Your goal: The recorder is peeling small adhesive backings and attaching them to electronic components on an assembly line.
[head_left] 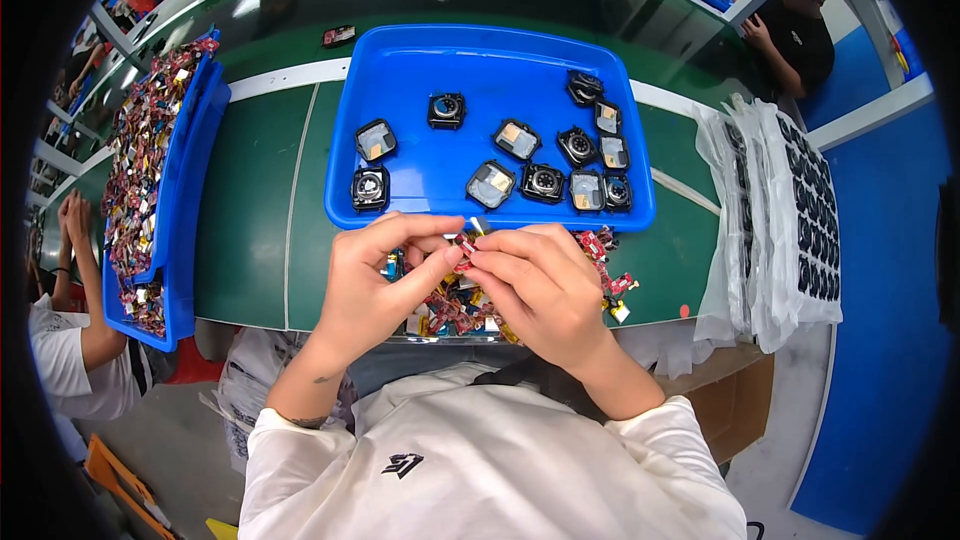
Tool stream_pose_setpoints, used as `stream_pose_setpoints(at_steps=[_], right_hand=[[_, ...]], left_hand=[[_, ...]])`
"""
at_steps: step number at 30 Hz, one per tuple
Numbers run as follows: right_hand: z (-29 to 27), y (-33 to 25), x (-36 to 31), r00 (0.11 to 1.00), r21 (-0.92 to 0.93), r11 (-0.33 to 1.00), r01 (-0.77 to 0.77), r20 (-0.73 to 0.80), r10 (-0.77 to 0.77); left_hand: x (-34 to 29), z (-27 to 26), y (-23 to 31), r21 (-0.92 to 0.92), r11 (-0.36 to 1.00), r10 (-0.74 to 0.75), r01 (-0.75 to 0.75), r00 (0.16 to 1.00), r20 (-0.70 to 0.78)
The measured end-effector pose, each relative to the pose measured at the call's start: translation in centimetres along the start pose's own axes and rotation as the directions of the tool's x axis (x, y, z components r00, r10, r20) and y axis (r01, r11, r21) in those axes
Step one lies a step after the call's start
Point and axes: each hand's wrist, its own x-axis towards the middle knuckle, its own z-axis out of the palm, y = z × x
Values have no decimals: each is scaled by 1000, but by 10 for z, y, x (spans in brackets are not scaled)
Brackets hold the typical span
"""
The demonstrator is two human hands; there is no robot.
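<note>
Pinching a small red part (pixel 465 252) between both sets of fingers, the left hand (pixel 375 285) and right hand (pixel 535 285) hover over the loose pile (pixel 455 315) beside the blue tray (pixel 400 80); a slip could lose it there.

This is a factory assembly workshop: long green workbenches (pixel 250 200), blue plastic trays (pixel 480 70) with small black electronic housings (pixel 543 183), stacked bagged component sheets (pixel 790 210), and other workers (pixel 70 340) seated nearby.
</note>
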Motion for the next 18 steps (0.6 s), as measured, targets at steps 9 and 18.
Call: stream_pose_setpoints(at_steps=[9, 18], right_hand=[[-11, 11, 0, 974, 351, 919, -181, 195, 117], [-20, 21, -1, 906, 405, 825, -394, 21, 422]], left_hand=[[-7, -5, -2, -199, 968, -127, 152, 983, 131], [-3, -8, 8, 351, 926, 100, -136, 988, 119]])
